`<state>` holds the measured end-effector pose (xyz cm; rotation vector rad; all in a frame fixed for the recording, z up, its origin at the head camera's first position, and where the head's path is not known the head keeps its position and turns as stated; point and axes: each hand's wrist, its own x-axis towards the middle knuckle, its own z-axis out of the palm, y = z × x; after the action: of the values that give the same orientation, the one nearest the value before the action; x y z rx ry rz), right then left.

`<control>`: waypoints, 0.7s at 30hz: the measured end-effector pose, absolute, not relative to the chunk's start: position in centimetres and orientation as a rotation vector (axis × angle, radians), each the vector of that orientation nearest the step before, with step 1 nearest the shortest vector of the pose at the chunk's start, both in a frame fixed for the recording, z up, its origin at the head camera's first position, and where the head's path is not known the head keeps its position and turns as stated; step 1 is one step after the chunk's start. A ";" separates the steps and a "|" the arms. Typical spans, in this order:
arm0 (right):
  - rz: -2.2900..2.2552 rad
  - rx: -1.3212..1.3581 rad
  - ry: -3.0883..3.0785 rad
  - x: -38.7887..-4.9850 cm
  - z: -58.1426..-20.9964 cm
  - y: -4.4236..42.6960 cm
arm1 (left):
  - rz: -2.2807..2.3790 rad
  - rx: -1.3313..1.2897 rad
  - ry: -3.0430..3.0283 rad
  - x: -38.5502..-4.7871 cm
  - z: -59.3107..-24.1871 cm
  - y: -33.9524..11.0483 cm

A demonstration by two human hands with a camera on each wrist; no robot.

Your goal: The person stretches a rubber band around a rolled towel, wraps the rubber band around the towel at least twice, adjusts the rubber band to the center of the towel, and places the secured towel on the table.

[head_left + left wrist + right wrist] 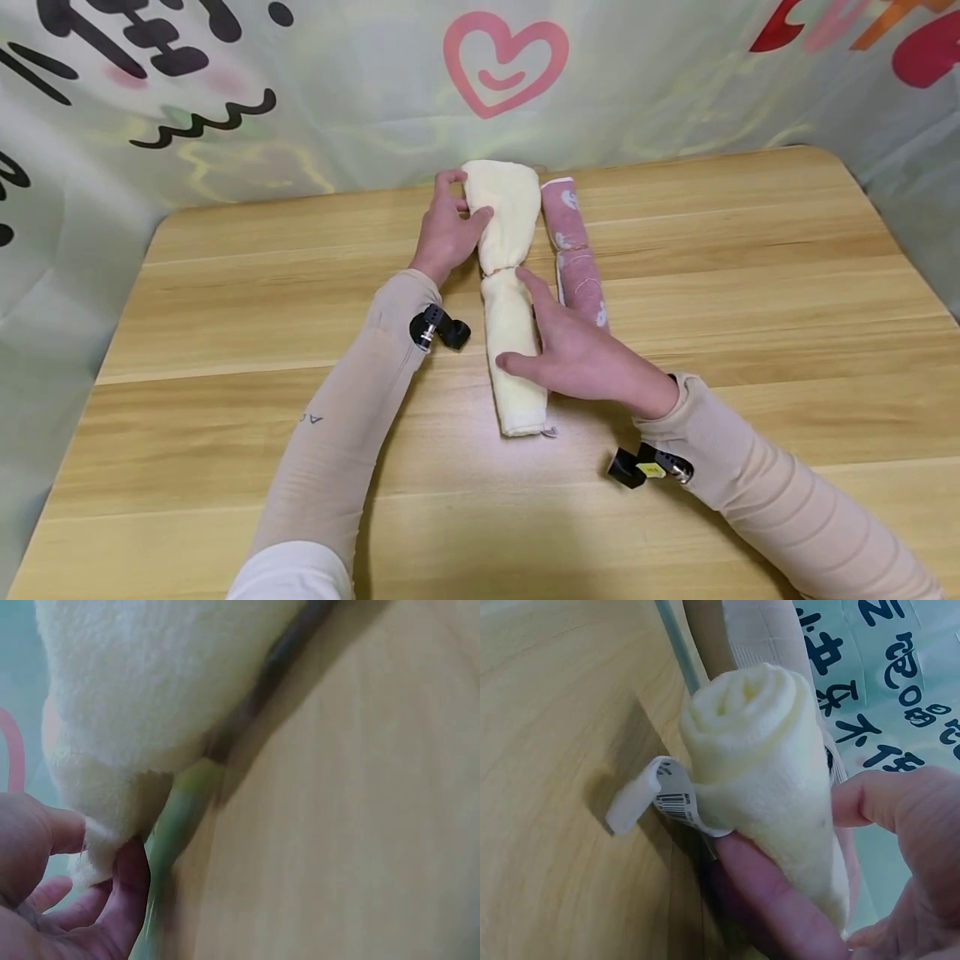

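Observation:
A cream towel [513, 342], rolled up and cinched at its middle by a thin band, lies lengthwise on the table; its far half flares wider. At the far left edge my left hand [448, 229] pinches the cloth between thumb and fingers, seen closely in the left wrist view on the fuzzy towel [165, 682]. My right hand [577, 346] holds the near half from the right, thumb on one side and fingers on the other. In the right wrist view, the towel's spiral end [746, 705] shows, with a white barcode label [675, 796] sticking out.
Just right of the cream towel lies a pink patterned towel [573, 242], also rolled and banded, its near end hidden by my right hand. The wooden table [750, 333] ends at a pale printed curtain [375, 83] behind.

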<state>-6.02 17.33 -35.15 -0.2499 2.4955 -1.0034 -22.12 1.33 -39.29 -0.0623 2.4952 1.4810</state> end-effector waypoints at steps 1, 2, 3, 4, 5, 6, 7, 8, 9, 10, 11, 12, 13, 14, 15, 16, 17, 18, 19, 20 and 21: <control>-0.999 -0.254 2.496 -6.0 -35.2 17.3 | 1.464 -0.057 2.503 -22.1 -39.3 1.3; -0.994 -0.257 2.497 -6.0 -35.1 17.3 | 1.450 -0.051 2.509 -22.1 -39.3 1.2; -0.988 -0.260 2.497 -6.0 -35.1 17.3 | 1.440 -0.044 2.516 -22.0 -39.2 1.2; -0.980 -0.264 2.499 -5.9 -35.1 17.3 | 1.430 -0.037 2.526 -22.0 -39.2 1.2; -0.972 -0.272 2.502 -5.9 -35.1 17.3 | 1.422 -0.032 2.535 -22.0 -39.2 1.1; -0.960 -0.276 2.506 -5.9 -35.1 17.3 | 1.416 -0.028 2.543 -21.9 -39.2 1.1; -0.949 -0.279 2.511 -5.8 -35.0 17.3 | 1.412 -0.026 2.550 -21.9 -39.1 1.1; -0.938 -0.283 2.515 -5.8 -35.0 17.3 | 1.408 -0.026 2.555 -21.9 -39.1 1.0; -0.927 -0.288 2.520 -5.8 -35.0 17.3 | 1.404 -0.029 2.557 -21.9 -39.1 1.0; -0.916 -0.298 2.527 -5.8 -34.9 17.3 | 1.398 -0.030 2.560 -21.9 -39.1 1.0; -0.905 -0.306 2.532 -5.7 -34.9 17.3 | 1.390 -0.030 2.560 -21.9 -39.1 1.0; -0.892 -0.309 2.537 -5.7 -34.8 17.3 | 1.383 -0.027 2.561 -21.8 -39.1 1.0; -0.884 -0.319 2.542 -5.7 -34.8 17.3 | 1.371 -0.021 2.563 -21.8 -39.1 1.0; -0.877 -0.329 2.544 -5.6 -34.7 17.3 | 1.357 -0.015 2.566 -21.8 -39.1 1.0; -0.870 -0.339 2.548 -5.6 -34.7 17.3 | 1.344 -0.006 2.570 -21.8 -39.1 0.9; -0.867 -0.349 2.552 -5.6 -34.7 17.3 | 1.331 0.004 2.576 -21.8 -39.1 0.9; -0.867 -0.357 2.554 -5.6 -34.7 17.4 | 1.316 0.012 2.581 -21.8 -39.1 0.9; -0.866 -0.363 2.557 -5.6 -34.7 17.4 | 1.304 0.023 2.587 -21.8 -39.1 0.9; -0.872 -0.370 2.558 -5.6 -34.8 17.4 | 1.290 0.032 2.590 -21.8 -39.2 0.9; -0.877 -0.376 2.555 -5.6 -34.8 17.4 | 1.276 0.041 2.593 -21.7 -39.2 0.8; -0.879 -0.380 2.554 -5.7 -34.9 17.4 | 1.262 0.048 2.593 -21.7 -39.3 0.7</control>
<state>-5.69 17.39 -34.87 -0.3800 2.5540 -0.8787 -21.71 0.74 -39.28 0.0478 2.5934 1.2624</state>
